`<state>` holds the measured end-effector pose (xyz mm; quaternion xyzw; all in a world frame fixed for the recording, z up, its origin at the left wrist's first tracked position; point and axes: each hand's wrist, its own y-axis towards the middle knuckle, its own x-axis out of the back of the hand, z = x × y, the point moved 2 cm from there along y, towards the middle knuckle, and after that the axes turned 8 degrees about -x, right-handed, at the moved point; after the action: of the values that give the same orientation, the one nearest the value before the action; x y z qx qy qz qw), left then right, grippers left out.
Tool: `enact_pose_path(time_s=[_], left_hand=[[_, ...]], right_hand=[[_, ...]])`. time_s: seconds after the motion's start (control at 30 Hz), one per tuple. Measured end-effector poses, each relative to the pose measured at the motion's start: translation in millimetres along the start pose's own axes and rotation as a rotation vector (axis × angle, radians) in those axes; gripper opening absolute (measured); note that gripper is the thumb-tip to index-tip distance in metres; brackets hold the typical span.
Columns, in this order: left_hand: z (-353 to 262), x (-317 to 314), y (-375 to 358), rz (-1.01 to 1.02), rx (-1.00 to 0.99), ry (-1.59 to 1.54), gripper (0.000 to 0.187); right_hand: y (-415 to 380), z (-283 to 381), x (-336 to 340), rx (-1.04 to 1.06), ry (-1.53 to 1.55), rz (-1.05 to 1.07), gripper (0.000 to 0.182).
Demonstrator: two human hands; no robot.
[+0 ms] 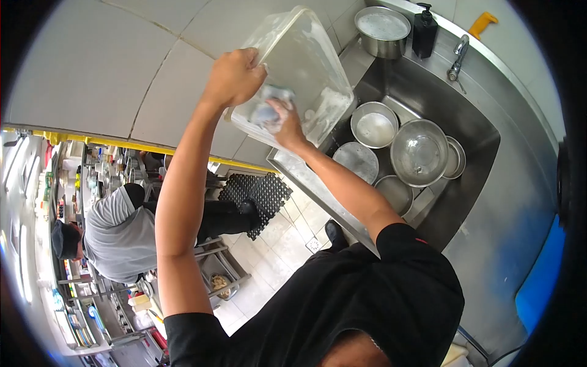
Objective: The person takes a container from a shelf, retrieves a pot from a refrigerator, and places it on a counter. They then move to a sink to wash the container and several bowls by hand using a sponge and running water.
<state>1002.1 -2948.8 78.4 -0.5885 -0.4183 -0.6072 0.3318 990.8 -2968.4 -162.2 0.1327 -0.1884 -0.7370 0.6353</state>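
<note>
A translucent plastic container (318,49), soapy inside, is tilted over the left end of the sink, its opening toward me. My left hand (237,76) is closed around its rim at the upper left. Inside it, my right hand (286,124) presses a foamy blue-and-white scrubbing cloth (267,110) against the wall near the lower left. Suds and blur hide whether this is a cloth or a sponge. White foam clings along the container's lower right side.
The steel sink (483,131) holds several metal bowls and pots, including a large bowl (419,153). Behind it stand a pot of suds (383,27), a black pump bottle (424,33) and a faucet (457,58). Another person (119,232) works at the left beside shelves.
</note>
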Motion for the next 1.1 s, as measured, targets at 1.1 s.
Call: enact_pose_path(time_s=[1.1], left_hand=[[-13,-1,3,-0.047,-0.126,-0.042,0.023]], right_hand=[[47,-100,41,-0.414,-0.334,-0.294,0.04]])
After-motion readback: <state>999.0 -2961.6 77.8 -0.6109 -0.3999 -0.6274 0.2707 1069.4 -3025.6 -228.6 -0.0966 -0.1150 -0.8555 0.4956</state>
